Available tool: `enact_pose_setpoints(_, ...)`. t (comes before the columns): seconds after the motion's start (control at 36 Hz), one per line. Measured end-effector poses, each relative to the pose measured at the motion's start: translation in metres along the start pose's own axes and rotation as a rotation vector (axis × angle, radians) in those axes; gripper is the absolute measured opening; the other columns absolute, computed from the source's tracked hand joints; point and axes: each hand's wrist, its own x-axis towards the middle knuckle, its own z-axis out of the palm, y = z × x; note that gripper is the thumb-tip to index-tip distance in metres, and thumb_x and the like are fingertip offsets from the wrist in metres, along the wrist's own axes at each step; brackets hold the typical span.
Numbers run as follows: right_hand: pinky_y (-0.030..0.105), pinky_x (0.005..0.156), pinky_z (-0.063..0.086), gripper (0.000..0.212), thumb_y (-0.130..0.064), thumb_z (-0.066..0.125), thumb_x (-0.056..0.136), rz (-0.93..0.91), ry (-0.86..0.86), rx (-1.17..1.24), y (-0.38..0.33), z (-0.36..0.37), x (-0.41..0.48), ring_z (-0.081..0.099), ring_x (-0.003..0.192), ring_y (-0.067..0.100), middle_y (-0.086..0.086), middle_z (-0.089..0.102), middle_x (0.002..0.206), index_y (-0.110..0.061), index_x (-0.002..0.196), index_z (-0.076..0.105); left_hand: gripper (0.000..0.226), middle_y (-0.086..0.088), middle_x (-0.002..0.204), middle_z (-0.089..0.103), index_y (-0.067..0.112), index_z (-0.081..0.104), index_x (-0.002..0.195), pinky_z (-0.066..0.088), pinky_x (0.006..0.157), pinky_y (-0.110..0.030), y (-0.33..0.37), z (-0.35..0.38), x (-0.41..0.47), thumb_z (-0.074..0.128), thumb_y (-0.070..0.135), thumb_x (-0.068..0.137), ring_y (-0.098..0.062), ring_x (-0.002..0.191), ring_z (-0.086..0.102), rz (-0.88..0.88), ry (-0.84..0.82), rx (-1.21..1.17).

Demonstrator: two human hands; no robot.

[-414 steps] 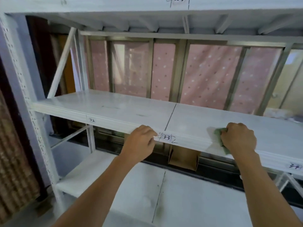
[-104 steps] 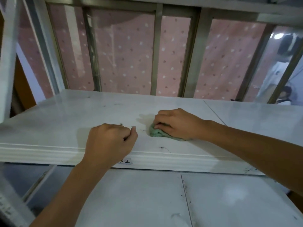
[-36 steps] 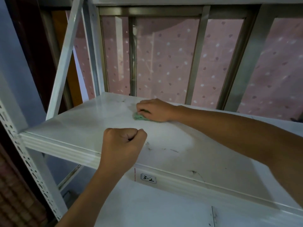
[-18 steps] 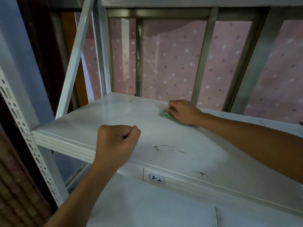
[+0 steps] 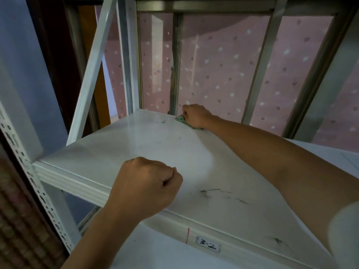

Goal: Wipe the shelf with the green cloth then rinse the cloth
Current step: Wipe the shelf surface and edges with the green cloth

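white shelf (image 5: 147,148), glossy, dark scuff marks (image 5: 217,192) near the front, a faint smudge (image 5: 163,120) at the back. front lip has a label (image 5: 208,247) beside a red mark (image 5: 187,235). perforated white upright (image 5: 23,164) at left front, diagonal brace (image 5: 91,63) behind it. window bars (image 5: 175,61) and pink dotted curtain (image 5: 219,74) run right behind the shelf's back edge, so the far reach is boxed in. lower shelf (image 5: 155,255) under it.

right hand (image 5: 196,115) closed over the green cloth (image 5: 180,119), pressing it flat at the back edge, just in front of a window bar; only the cloth's rim peeks out. left hand (image 5: 143,186) is a clenched fist, holding nothing, resting on the front edge.

vs half a second earlier: right hand and cloth are further back, now against the rear edge. left fist sits in the same spot on the front edge. view is slightly closer.
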Motion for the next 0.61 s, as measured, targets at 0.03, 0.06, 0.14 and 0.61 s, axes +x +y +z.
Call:
enact_pose_setpoints(0.03, 0.033, 0.067, 0.038, 0.022, -0.028, 0.04, 0.103, -0.047, -0.007, 0.017, -0.008, 0.002, 0.004, 0.058, 0.088, 0.029, 0.008, 0.055, 0.093, -0.011, 0.103, 0.054, 0.049, -0.001, 0.04, 0.027, 0.013, 0.03, 0.046, 0.028, 0.037, -0.027, 0.0, 0.0, 0.0, 0.056, 0.019, 0.087, -0.022, 0.034, 0.027, -0.002, 0.011, -0.012)
enact_pose_setpoints(0.06, 0.033, 0.066, 0.037, 0.021, -0.028, 0.041, 0.103, -0.096, -0.017, 0.033, -0.017, 0.003, 0.006, 0.058, 0.087, 0.029, 0.006, 0.056, 0.092, -0.011, 0.101, 0.054, 0.049, -0.001, 0.04, 0.028, 0.013, 0.031, 0.046, 0.029, 0.035, -0.028, 0.001, 0.0, 0.0, 0.056, 0.018, 0.087, -0.023, 0.033, 0.027, -0.006, 0.017, -0.018)
enact_pose_setpoints(0.14, 0.033, 0.065, 0.038, 0.02, -0.026, 0.042, 0.103, -0.234, -0.031, 0.08, -0.041, 0.002, -0.001, 0.056, 0.081, 0.027, 0.009, 0.059, 0.09, -0.011, 0.095, 0.052, 0.049, -0.002, 0.04, 0.029, 0.013, 0.033, 0.045, 0.03, 0.035, -0.029, 0.001, -0.001, -0.001, 0.056, 0.017, 0.087, -0.023, 0.033, 0.029, -0.026, 0.029, -0.032)
enact_pose_setpoints(0.61, 0.027, 0.063, 0.046, 0.025, -0.024, 0.05, 0.103, -0.844, 0.062, 0.246, -0.094, -0.039, -0.184, 0.056, 0.077, 0.015, 0.004, 0.061, 0.095, -0.005, 0.107, 0.066, 0.051, 0.005, 0.038, 0.034, 0.014, 0.039, 0.042, 0.026, 0.042, -0.015, 0.006, -0.021, -0.001, 0.056, 0.015, 0.09, -0.019, 0.039, 0.042, -0.217, 0.332, -0.293)
